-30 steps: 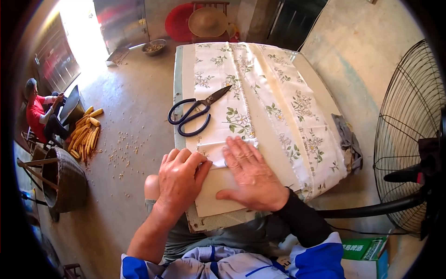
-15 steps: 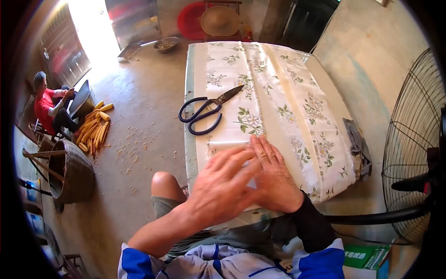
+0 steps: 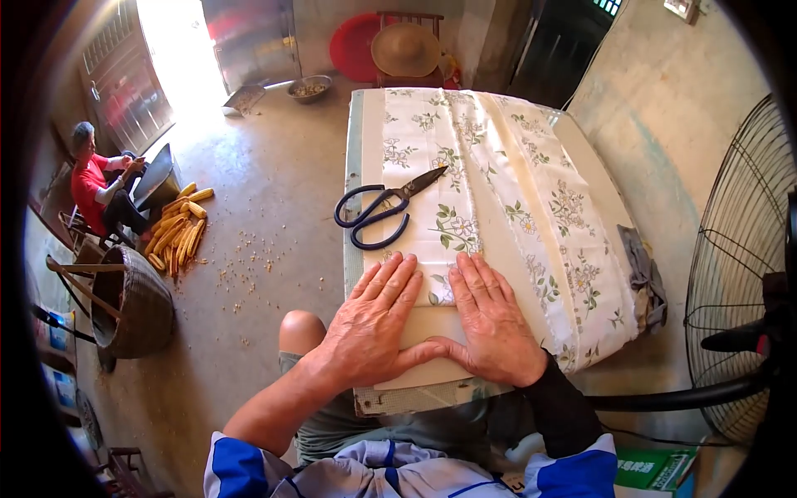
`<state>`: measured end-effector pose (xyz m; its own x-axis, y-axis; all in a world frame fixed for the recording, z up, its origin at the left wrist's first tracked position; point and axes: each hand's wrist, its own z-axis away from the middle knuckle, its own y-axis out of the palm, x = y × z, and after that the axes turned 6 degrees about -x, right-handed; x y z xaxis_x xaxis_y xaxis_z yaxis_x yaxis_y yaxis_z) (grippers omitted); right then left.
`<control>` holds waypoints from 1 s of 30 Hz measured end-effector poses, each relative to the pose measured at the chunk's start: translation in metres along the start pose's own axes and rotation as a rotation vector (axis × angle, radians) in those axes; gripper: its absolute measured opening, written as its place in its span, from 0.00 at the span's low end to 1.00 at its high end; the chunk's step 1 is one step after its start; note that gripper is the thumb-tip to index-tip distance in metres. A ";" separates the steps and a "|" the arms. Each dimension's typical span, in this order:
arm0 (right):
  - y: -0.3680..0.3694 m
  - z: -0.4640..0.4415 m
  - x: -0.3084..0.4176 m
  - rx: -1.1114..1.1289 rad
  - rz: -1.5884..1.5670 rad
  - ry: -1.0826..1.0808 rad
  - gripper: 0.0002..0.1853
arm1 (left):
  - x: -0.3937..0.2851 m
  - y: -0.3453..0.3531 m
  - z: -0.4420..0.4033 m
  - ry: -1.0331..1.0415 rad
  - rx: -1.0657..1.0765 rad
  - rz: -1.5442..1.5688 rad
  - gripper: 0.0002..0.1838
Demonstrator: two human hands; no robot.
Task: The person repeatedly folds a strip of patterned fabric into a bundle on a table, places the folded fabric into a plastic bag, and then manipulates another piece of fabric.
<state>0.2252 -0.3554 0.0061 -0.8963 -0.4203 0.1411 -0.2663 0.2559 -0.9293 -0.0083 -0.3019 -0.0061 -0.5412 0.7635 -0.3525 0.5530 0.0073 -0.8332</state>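
Note:
A strip of white cloth printed with flowers and green leaves runs lengthwise up the table. My left hand lies flat, fingers together, at the left side of the strip's near end. My right hand rests palm down at its right side, thumb reaching toward my left thumb. Between the hands the cloth's near edge shows; what lies beneath the palms is hidden. Beyond my left hand, scissors with dark looped handles lie on the cloth, blades partly apart. A wider floral cloth spreads along the table's right side.
The table's worn front edge is close to my body. At right stands a wire-caged fan, near a bunched grey cloth. On the left, a person in red sits by corn cobs and a woven basket.
My left hand, blurred over my right hand before, has moved left and down flat. The cloth's near end, earlier turned up in a pale fold, now lies flat. The view has shifted slightly.

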 end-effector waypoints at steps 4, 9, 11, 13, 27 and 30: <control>0.004 0.002 -0.001 -0.045 -0.012 0.003 0.55 | 0.013 -0.008 -0.008 -0.003 -0.009 0.107 0.42; 0.005 0.002 0.001 -0.042 -0.030 0.023 0.55 | 0.042 -0.016 -0.039 0.011 -0.235 0.080 0.29; 0.004 0.002 0.001 -0.049 -0.051 0.031 0.55 | 0.055 -0.014 -0.057 0.000 -0.249 -0.031 0.29; 0.004 0.002 0.001 -0.059 -0.058 0.034 0.54 | 0.071 -0.005 -0.071 -0.045 -0.214 -0.096 0.29; -0.001 0.002 0.003 -0.042 -0.063 0.047 0.53 | 0.207 0.024 -0.189 -0.111 -0.196 -0.052 0.27; -0.001 0.002 0.004 -0.038 -0.084 0.060 0.53 | 0.228 0.031 -0.226 -0.201 -0.151 -0.088 0.27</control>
<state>0.2227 -0.3588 0.0070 -0.8897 -0.3889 0.2392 -0.3536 0.2554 -0.8999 0.0285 0.0184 -0.0156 -0.6980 0.6120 -0.3718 0.5783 0.1755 -0.7967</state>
